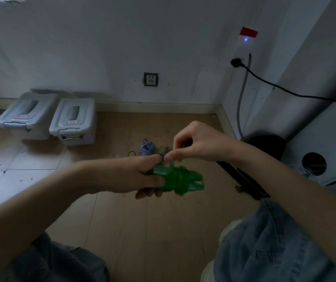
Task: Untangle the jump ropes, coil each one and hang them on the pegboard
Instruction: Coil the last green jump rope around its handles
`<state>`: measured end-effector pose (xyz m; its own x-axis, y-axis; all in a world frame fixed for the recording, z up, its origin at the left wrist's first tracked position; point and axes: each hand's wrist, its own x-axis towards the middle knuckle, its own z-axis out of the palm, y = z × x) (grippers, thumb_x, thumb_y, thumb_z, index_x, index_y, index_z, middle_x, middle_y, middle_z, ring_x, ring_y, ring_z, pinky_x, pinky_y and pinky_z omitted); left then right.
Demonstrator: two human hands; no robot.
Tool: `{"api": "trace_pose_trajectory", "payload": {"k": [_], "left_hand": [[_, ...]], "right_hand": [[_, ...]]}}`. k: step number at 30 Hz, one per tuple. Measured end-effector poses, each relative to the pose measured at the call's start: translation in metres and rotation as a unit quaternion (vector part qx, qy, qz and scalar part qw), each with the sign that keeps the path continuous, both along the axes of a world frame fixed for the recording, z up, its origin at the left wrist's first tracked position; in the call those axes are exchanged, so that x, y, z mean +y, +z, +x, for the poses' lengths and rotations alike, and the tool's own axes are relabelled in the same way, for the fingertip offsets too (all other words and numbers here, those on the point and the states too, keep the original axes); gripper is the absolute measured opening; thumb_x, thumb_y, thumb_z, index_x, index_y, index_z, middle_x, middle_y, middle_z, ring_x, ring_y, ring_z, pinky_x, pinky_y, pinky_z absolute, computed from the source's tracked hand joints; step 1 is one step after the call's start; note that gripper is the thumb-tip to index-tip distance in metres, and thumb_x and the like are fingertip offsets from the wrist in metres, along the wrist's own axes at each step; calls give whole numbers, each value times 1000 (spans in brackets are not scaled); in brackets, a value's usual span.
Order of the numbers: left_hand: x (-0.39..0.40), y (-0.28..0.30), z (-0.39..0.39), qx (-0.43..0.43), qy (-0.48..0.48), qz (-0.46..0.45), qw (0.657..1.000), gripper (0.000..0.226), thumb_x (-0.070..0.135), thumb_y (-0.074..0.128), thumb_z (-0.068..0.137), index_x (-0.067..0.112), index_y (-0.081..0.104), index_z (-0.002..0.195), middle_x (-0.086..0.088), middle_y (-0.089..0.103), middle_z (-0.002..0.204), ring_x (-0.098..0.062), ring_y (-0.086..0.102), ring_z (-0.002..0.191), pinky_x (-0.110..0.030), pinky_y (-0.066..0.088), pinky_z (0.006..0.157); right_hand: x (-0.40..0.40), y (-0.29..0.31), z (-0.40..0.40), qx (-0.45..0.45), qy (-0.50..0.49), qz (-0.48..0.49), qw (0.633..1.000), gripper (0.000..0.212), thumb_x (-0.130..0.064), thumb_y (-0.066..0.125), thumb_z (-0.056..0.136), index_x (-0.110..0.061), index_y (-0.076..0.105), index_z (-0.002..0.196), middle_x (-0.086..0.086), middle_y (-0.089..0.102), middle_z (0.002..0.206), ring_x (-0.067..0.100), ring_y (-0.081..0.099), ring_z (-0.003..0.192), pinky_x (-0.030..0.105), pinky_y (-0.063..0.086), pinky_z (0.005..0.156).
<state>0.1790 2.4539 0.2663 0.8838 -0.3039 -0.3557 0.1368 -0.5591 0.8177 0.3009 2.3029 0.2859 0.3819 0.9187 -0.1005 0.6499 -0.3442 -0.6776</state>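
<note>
Head view: we look down at a tan wooden floor (122, 231) in a dim room corner, our knees in blue denim at the bottom edge.
Left hand (140, 176): closed around a translucent green plastic jump rope bundle (180, 180), held above the floor; the rope looks already wound into a compact coil.
Right hand (195, 143): fingertips pressed together in a pinch just above the bundle, meeting the left thumb tip; what they pinch is too small to tell, perhaps a tie or a rope end.
Other ropes: two small multicoloured braided rope bundles (147, 148) lie on the floor beyond our hands, near a small dark ring (131, 153).
Background: two pale grey lidded plastic storage boxes (51, 117) sit against the white wall.
Pegboard: not in view.
Done, as we judge: untangling seems finished and the coiling is nearly complete.
Left: securing the green coil, then hanging every rope.
</note>
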Motion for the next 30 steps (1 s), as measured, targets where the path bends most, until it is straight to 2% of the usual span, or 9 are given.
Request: {"api": "trace_pose_trajectory", "payload": {"k": [4,9,11,13,16,19,22,25,30], "left_hand": [[20,34,-12,81,-31,-264,961,30,26,53,89,22,55,118,5,65,86,-6,59,72,-16,50,61],[32,33,6,-3,325,-420,847,27,12,52,83,3,57,109,-11,63,74,-7,61,55,-13,49,49],[36,28,12,-19,422,-379,823,20,7,43,92,-1,50,109,-11,58,76,-4,58,47,-12,46,44],[36,17,17,-38,455,-243,856,9,7,45,93,2,50,99,-11,57,76,-2,57,42,-12,47,43],[17,-6,19,-101,375,59,919,8,12,50,92,5,45,92,-10,55,76,-15,56,57,-28,49,57],[-3,-14,13,-159,242,131,948,19,15,50,92,15,37,78,3,52,65,-5,49,48,-20,40,49],[-10,0,2,-153,117,73,979,15,14,49,92,17,39,81,8,54,65,1,48,44,-13,39,45],[0,25,-6,-101,34,-99,989,17,23,49,88,7,47,92,3,61,72,-4,51,55,-17,45,51],[15,43,-10,-25,146,-393,908,25,24,60,75,15,66,97,-2,67,77,-9,60,63,-16,51,54]], "right_hand": [[1,-4,-1,144,-28,108,983,38,-31,65,79,6,62,69,-7,55,48,0,47,41,10,38,41],[6,-11,-9,52,-69,118,989,54,-28,40,98,-18,43,45,-8,42,41,3,37,38,13,33,48],[4,-9,-12,-15,-40,97,994,49,-30,43,97,-15,45,50,-6,41,46,5,36,42,21,33,52],[5,-4,-16,-61,-4,89,994,42,-28,50,94,-11,50,56,-4,40,48,6,36,44,24,30,50],[6,5,-18,-107,45,113,987,37,-22,53,93,-7,54,59,-4,41,49,4,35,43,25,28,49],[3,14,-7,-141,32,114,983,39,-22,55,92,0,56,60,-2,43,49,4,36,44,24,29,49],[-7,20,9,-104,-15,76,991,36,-35,61,86,-9,61,61,-4,47,50,6,40,45,19,32,49],[-12,21,18,4,-71,102,992,37,-41,62,80,-15,58,54,-10,44,44,4,37,42,14,31,45],[0,5,5,89,-125,143,978,44,-11,44,97,-17,49,54,-13,50,36,-1,44,33,7,32,40]]}}
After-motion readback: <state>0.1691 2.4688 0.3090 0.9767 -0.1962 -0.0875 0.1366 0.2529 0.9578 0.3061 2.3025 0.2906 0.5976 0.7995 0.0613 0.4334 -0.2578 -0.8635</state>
